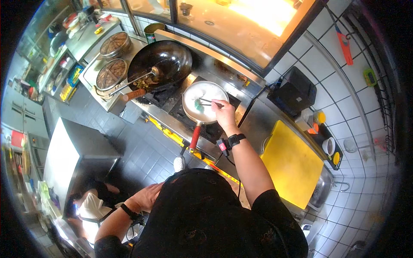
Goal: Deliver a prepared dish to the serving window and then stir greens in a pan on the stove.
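Observation:
My right hand grips a pair of dark chopsticks over a light-coloured frying pan on the stove. The chopstick tips touch a small green item lying in the pan; what it is I cannot tell. The pan's red handle points towards me, with no hand on it. My left hand rests at my left side against my dark clothing, its fingers partly hidden. Left of the pan a large black wok holds some food scraps and a metal ladle.
Two round bamboo steamer lids stand beyond the wok. A yellow cutting board lies at right near a sink. A black box-shaped appliance stands by the wall. Another person is low at the left.

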Motion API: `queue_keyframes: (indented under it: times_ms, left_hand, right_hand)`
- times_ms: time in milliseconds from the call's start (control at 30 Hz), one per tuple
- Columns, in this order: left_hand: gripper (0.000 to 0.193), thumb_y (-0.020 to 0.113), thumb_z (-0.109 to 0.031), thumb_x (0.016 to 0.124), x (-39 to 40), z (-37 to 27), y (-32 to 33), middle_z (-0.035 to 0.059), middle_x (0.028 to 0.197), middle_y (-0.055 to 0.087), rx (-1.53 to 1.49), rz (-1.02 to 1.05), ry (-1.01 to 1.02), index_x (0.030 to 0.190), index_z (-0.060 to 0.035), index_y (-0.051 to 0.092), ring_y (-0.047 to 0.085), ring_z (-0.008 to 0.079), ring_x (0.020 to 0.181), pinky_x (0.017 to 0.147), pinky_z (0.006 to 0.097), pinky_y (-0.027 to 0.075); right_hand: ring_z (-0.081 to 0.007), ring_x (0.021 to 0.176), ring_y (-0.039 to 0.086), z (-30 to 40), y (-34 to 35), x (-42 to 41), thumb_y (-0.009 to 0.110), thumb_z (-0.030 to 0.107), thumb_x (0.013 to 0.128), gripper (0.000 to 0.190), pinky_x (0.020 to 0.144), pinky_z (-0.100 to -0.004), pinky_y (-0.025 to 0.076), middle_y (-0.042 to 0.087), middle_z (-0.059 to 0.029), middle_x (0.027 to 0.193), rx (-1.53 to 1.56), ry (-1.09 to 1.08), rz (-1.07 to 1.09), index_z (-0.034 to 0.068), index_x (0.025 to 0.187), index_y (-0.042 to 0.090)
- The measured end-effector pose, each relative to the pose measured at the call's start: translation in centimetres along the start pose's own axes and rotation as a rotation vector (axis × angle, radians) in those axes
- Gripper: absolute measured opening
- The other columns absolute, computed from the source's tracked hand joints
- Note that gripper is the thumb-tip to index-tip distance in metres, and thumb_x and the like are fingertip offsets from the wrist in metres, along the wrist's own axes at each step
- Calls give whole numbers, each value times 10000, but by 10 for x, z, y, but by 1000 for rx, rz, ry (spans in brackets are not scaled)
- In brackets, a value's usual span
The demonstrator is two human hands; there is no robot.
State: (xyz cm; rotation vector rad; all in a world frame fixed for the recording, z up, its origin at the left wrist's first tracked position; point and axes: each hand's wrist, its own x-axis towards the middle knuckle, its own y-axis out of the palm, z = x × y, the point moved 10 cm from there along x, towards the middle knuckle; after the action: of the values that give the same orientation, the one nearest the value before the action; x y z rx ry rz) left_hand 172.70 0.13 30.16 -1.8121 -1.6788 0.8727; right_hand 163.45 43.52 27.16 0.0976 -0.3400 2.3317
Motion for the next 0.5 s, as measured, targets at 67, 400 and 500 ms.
queue_keyframes:
  times_ms: [67, 400, 500]
  left_hand:
    - [842, 710, -325, 822, 0, 7, -6, 257, 1485, 446, 10, 10, 6, 1500, 15, 344, 492, 394, 1348, 1131, 478, 407]
    - [903, 746, -378, 777, 1, 21, -22, 272, 1458, 471, 65, 41, 150, 1476, 38, 355, 522, 402, 1321, 1118, 474, 426]
    - [913, 752, -381, 766, 4, 23, -20, 275, 1447, 480, 87, 53, 174, 1471, 41, 354, 533, 404, 1308, 1106, 476, 440]
  right_hand:
    - [-236, 790, 733, 6, -1, 2, 754, 134, 885, 163, 728, -321, 566, 757, -156, 957, -121, 7, 38, 38, 1015, 775]
    - [-314, 846, 722, 13, -48, 3, 762, 175, 856, 184, 773, -356, 557, 744, -193, 959, -304, 71, -21, 39, 980, 778]
    - [-347, 846, 712, 22, -59, 0, 765, 174, 853, 184, 773, -375, 555, 736, -205, 956, -363, 76, -40, 33, 972, 774]
